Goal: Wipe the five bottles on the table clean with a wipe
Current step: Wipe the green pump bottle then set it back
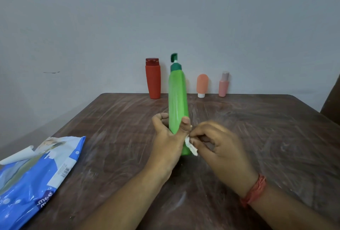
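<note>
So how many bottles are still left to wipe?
Nothing here proves any bottle is finished. Right now the left hand holds the green pump bottle while the right hand rubs the white wipe near its base. The red bottle, orange tube and pink bottle wait by the wall. A fifth bottle isn't visible.

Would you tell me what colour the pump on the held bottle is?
Dark green, above the lighter green bottle; the head view shows the pump best.
</note>
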### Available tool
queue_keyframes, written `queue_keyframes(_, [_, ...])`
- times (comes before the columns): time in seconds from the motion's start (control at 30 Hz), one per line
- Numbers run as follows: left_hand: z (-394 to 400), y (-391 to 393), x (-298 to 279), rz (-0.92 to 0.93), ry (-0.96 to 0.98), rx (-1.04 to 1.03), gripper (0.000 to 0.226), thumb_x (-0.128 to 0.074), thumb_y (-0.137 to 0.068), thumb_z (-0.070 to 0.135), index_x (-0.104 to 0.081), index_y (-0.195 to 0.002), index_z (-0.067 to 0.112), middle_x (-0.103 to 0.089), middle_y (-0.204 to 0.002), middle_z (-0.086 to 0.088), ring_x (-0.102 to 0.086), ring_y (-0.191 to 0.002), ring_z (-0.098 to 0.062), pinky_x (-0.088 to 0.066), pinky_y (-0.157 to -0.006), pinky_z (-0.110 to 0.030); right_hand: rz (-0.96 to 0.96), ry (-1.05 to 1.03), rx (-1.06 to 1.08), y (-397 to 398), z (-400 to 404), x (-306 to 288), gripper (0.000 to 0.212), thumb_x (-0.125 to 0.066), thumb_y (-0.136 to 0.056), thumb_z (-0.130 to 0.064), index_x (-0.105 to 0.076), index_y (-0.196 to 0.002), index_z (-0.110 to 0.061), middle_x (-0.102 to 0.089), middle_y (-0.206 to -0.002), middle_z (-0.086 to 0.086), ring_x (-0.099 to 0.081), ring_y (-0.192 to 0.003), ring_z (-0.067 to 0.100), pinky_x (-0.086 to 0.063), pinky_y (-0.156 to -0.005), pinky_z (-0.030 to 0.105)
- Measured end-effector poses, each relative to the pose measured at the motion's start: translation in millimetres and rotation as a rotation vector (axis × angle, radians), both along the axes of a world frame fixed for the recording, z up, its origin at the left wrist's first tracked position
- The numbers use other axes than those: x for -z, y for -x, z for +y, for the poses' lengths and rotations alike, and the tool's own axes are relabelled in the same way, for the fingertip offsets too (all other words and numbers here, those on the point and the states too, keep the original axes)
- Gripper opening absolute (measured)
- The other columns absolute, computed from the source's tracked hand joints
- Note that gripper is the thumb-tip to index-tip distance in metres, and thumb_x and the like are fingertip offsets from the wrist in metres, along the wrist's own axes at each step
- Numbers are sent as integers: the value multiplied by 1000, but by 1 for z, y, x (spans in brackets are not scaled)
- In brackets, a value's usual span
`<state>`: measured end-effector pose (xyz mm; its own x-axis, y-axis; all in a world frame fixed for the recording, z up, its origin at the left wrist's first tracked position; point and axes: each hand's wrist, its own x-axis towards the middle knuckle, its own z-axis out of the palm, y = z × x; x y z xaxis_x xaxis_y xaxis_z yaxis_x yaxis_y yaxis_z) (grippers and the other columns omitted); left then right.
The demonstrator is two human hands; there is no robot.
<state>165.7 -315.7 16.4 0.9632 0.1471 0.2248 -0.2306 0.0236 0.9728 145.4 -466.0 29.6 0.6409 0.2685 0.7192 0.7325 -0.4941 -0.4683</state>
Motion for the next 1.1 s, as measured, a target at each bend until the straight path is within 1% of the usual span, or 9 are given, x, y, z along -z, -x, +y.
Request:
queue_keyframes(0.07, [-2, -3, 3, -6, -47, 10, 83, -52, -49, 103, -41, -107, 45, -61, -114, 10, -67, -96, 3, -53, -77, -21, 132, -153, -20, -5, -1, 5, 19, -72, -87, -3, -71, -89, -21, -66, -91, -13, -67, -89, 5, -53, -76, 16])
queue_keyframes(0.17, [1, -4, 5, 61, 70, 69, 73, -44, -59, 102, -54, -104, 45, -68, -115, 8, -67, -107, -10, -55, -94, -43, 312, -386, -55, -13, -8, 9, 35, -69, -86, 5, -72, -85, -31, -71, -93, -8, -69, -90, 7, -53, -80, 18])
queue_keyframes(0.3, [0, -1, 5, 56, 133, 47, 57, -49, -65, 90, -62, -96, 43, -71, -106, 6, -67, -97, -17, -54, -84, -45, 394, -491, -105, -17, -9, 12, 38, -68, -88, 3, -72, -87, -35, -75, -94, -3, -71, -91, 11, -53, -78, 19])
queue_keyframes(0.47, [-2, 5, -3, -21, 151, 9, 85, -71, -60, 83, -58, -125, 31, -68, -122, 9, -67, -109, -3, -54, -80, -19, 320, -551, -70, -17, -8, 11, 31, -68, -88, 1, -71, -91, -30, -74, -94, 0, -71, -91, 13, -55, -79, 23])
queue_keyframes(0.63, [-5, 11, -1, 120, 320, 237, 85, -85, -59, 57, -62, -125, 8, -75, -116, -10, -72, -97, -17, -58, -73, -26, 23, -378, 20, -11, -8, 7, 22, -66, -91, -8, -68, -104, -25, -64, -105, -14, -68, -100, 11, -55, -85, 20])
queue_keyframes(0.8, [-6, 15, 3, 163, 413, 488, 71, -85, -72, 50, -54, -132, 28, -67, -130, -14, -68, -113, -39, -60, -79, -53, -9, -341, 65, -13, -12, 7, 21, -63, -93, -11, -68, -107, -25, -64, -106, -15, -67, -102, 11, -55, -83, 22])
queue_keyframes(0.97, [-8, 12, 6, 93, 316, 410, 82, -93, -57, 57, -56, -127, 39, -70, -125, -4, -73, -100, -34, -62, -68, -43, 192, -392, -10, -15, -18, 11, 18, -64, -94, -34, -65, -111, -39, -69, -110, -13, -67, -106, 11, -56, -88, 31])
queue_keyframes(1.03, [-4, 10, 7, 52, 254, 365, 76, -94, -56, 56, -58, -122, 47, -69, -125, 0, -73, -102, -32, -62, -67, -43, 291, -403, -86, -17, -17, 15, 27, -69, -92, -19, -65, -111, -38, -70, -111, -10, -67, -107, 11, -56, -92, 36])
queue_keyframes(1.1, [-1, 8, 9, 20, 194, 328, 74, -93, -58, 56, -57, -122, 52, -68, -126, 5, -72, -107, -30, -62, -68, -45, 233, -357, -58, -17, -17, 14, 37, -70, -90, -6, -66, -109, -37, -68, -109, -13, -67, -104, 9, -56, -90, 30])
